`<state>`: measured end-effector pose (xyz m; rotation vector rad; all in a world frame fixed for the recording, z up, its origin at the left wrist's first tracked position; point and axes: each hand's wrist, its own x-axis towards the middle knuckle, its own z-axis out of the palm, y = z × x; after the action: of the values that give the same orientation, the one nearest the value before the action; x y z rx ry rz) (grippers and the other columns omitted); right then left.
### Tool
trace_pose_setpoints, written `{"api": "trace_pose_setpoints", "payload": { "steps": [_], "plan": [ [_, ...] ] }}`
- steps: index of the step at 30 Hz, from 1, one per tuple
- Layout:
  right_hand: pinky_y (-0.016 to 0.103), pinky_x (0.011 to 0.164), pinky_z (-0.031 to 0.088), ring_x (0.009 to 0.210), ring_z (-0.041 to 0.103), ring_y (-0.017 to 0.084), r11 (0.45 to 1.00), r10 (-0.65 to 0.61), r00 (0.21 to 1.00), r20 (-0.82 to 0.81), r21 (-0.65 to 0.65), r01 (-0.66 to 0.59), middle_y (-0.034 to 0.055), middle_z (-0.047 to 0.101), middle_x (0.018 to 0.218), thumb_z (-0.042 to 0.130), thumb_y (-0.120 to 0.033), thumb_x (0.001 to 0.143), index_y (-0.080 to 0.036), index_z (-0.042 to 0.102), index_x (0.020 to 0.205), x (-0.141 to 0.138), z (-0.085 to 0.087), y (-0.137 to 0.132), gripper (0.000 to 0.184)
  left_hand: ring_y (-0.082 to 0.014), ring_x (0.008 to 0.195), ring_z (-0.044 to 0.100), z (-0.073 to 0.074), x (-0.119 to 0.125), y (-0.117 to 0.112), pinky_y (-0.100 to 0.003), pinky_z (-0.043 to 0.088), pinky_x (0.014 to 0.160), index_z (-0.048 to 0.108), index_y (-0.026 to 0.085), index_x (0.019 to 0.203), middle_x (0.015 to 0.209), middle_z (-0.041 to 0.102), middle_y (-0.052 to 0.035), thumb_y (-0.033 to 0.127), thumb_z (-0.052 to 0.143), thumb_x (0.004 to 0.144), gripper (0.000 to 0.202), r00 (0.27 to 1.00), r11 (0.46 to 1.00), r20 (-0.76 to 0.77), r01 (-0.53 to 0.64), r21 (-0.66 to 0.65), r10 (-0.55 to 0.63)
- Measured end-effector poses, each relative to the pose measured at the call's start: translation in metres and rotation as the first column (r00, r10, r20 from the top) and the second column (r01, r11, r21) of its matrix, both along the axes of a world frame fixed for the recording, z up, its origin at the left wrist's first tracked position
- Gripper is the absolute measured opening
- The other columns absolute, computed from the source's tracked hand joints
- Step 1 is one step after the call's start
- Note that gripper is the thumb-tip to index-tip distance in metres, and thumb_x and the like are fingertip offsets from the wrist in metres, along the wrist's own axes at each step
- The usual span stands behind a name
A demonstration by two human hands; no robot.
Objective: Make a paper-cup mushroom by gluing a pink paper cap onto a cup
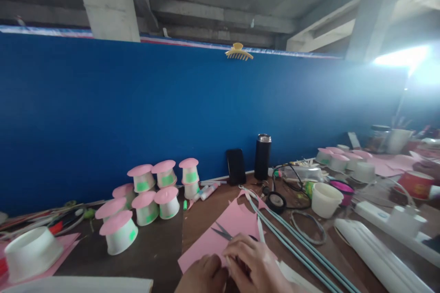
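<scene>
Both my hands sit together at the bottom edge over a pink sheet of paper (230,224) lying on the brown table (161,247). My right hand (256,263) is closed around grey scissors (222,232), whose blades point left and away over the sheet. My left hand (204,274) is curled beside it, pressed on the near edge of the pink paper; its fingertips are mostly hidden.
Several white cups with pink caps (151,192) stand at the left, more of them at the right (338,159). A black flask (263,156) and phone (235,166) lean at the blue wall. Tape roll (276,201), cables, white tub (325,199) and white roll (378,256) crowd the right.
</scene>
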<state>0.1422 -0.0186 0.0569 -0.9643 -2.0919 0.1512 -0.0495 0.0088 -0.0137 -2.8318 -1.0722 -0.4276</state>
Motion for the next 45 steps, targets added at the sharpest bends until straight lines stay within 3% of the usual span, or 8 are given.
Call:
{"api": "trace_pose_setpoints", "payload": {
  "steps": [6, 13, 19, 24, 32, 37, 45],
  "plan": [
    [0.025, 0.073, 0.051, 0.08, 0.067, 0.016, 0.992, -0.121, 0.985, -0.125, -0.038, 0.117, 0.0042, 0.069, 0.088, 0.048, -0.014, 0.091, -0.022, 0.065, 0.095, 0.005, 0.0, 0.003, 0.02, -0.0178, 0.067, 0.059, 0.018, 0.006, -0.008, -0.027, 0.04, 0.056, 0.061, 0.021, 0.082, 0.078, 0.065, -0.0018, 0.029, 0.062, 0.083, 0.008, 0.999, 0.986, 0.029, 0.032, 0.162, -0.038],
    [0.028, 0.065, 0.049, 0.066, 0.063, 0.016, 0.975, -0.224, 0.957, -0.187, -0.039, 0.22, 0.0034, 0.068, 0.082, 0.049, -0.023, 0.093, -0.021, 0.066, 0.092, 0.013, -0.005, 0.017, 0.017, -0.017, 0.062, 0.059, 0.018, 0.009, -0.006, -0.027, 0.033, 0.052, 0.061, 0.019, 0.075, 0.071, 0.064, -0.0037, 0.028, 0.062, 0.078, 0.01, 1.0, 0.972, 0.026, 0.011, 0.235, -0.017],
    [0.03, 0.069, 0.05, 0.071, 0.063, 0.016, 0.965, -0.261, 0.945, -0.195, -0.059, 0.254, 0.0042, 0.068, 0.086, 0.048, -0.025, 0.094, -0.02, 0.066, 0.092, 0.017, -0.012, 0.025, 0.018, -0.0169, 0.068, 0.058, 0.032, 0.009, -0.02, -0.028, 0.036, 0.059, 0.059, 0.019, 0.076, 0.074, 0.064, -0.0035, 0.023, 0.051, 0.085, 0.013, 0.995, 0.976, 0.089, -0.058, 0.208, 0.04],
    [0.031, 0.068, 0.052, 0.068, 0.061, 0.012, 0.969, -0.244, 0.955, -0.169, -0.073, 0.235, 0.0, 0.067, 0.086, 0.055, -0.03, 0.095, -0.016, 0.064, 0.094, 0.014, -0.016, 0.026, 0.016, -0.0178, 0.07, 0.058, 0.04, 0.011, -0.028, -0.03, 0.038, 0.061, 0.059, 0.019, 0.077, 0.078, 0.065, -0.0043, 0.023, 0.051, 0.086, 0.013, 0.985, 0.974, 0.122, -0.145, 0.176, 0.125],
    [0.03, 0.066, 0.054, 0.067, 0.062, 0.011, 0.973, -0.225, 0.963, -0.147, -0.082, 0.215, 0.0006, 0.067, 0.09, 0.056, -0.034, 0.095, -0.017, 0.063, 0.098, 0.011, -0.022, 0.029, 0.019, -0.0186, 0.073, 0.059, 0.043, 0.012, -0.03, -0.03, 0.04, 0.064, 0.061, 0.019, 0.077, 0.08, 0.065, -0.0046, 0.023, 0.051, 0.086, 0.014, 0.975, 0.973, 0.138, -0.192, 0.127, 0.174],
    [0.034, 0.074, 0.054, 0.078, 0.064, 0.014, 0.975, -0.223, 0.961, -0.163, -0.05, 0.218, 0.0017, 0.067, 0.093, 0.055, -0.034, 0.095, -0.018, 0.064, 0.097, 0.016, -0.023, 0.032, 0.018, -0.0185, 0.074, 0.06, 0.041, 0.011, -0.03, -0.03, 0.04, 0.064, 0.062, 0.02, 0.079, 0.082, 0.066, -0.0042, 0.024, 0.051, 0.086, 0.013, 0.969, 0.974, 0.155, -0.208, 0.093, 0.193],
    [0.031, 0.07, 0.054, 0.074, 0.062, 0.013, 0.968, -0.238, 0.946, -0.221, 0.021, 0.249, 0.0014, 0.066, 0.093, 0.055, -0.033, 0.095, -0.018, 0.063, 0.099, 0.023, -0.009, 0.026, 0.018, -0.0177, 0.077, 0.06, 0.037, 0.009, -0.024, -0.029, 0.04, 0.066, 0.06, 0.021, 0.079, 0.084, 0.064, -0.0039, 0.02, 0.047, 0.089, 0.016, 0.956, 0.975, 0.206, -0.218, 0.034, 0.207]
  ]
}}
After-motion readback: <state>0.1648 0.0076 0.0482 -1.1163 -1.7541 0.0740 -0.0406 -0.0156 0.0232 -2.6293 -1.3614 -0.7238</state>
